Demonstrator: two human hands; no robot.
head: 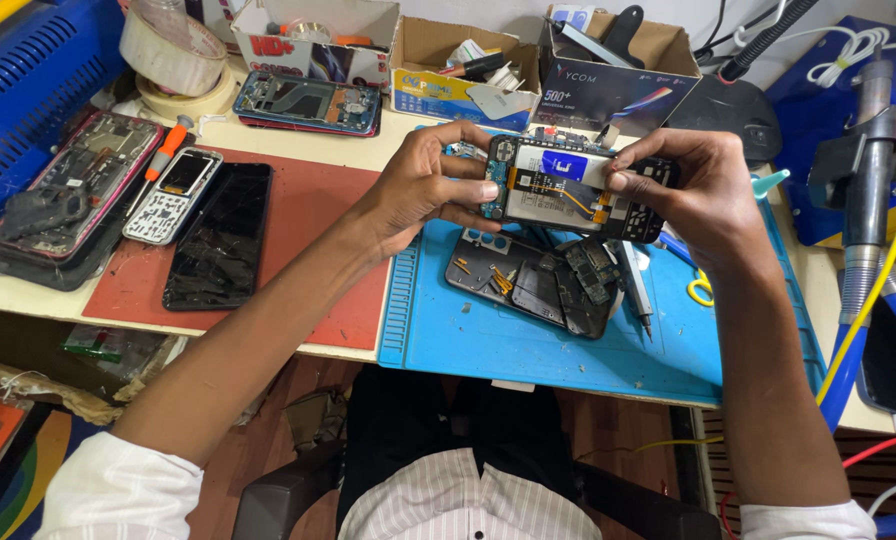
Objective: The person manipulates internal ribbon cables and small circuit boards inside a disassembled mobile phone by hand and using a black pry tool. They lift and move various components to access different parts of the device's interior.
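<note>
An opened smartphone (558, 190), its back removed so the battery and circuit boards show, is held level above the blue work mat (528, 345). My left hand (423, 185) grips its left end with fingers curled over the top edge. At the right end, my right hand (693, 190) holds it, thumb pressing on the battery's right side. Below the phone, a black phone back cover with loose parts (533, 285) lies on the mat.
A red mat (318, 260) at left carries a black cracked phone (220, 237) and a small keypad phone (173, 195). More dismantled phones (68, 195) lie further left. Cardboard boxes (458, 70) line the back. A screwdriver (636, 290), tape rolls (173, 55) and cables (868, 290) surround the mat.
</note>
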